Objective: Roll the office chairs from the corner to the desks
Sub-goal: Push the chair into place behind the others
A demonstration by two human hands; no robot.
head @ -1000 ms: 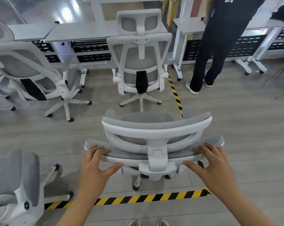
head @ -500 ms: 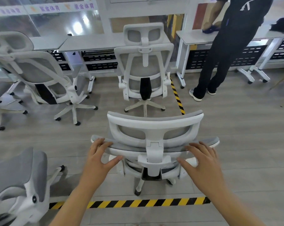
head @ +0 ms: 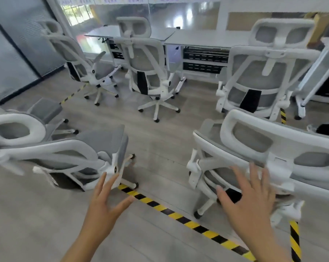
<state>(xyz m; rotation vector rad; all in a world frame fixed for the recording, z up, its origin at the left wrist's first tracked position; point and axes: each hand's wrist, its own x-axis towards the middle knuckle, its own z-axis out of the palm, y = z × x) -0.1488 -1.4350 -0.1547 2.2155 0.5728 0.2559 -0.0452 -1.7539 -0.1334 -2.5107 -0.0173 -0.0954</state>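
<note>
hands: left hand (head: pixel 103 207) and right hand (head: pixel 248 197) both spread, holding nothing | chair: white-framed grey mesh office chair (head: pixel 254 140) just beside right hand, contact unclear, short of grey desks (head: pixel 207 39) | handling: likely rolls freely, mesh yields; grip rigid backrest rim (head: pixel 233 118)

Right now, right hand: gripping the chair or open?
Open. The right hand is spread flat in front of the chair, curled round nothing. Whether it touches the chair, cannot tell: blurred.
</note>
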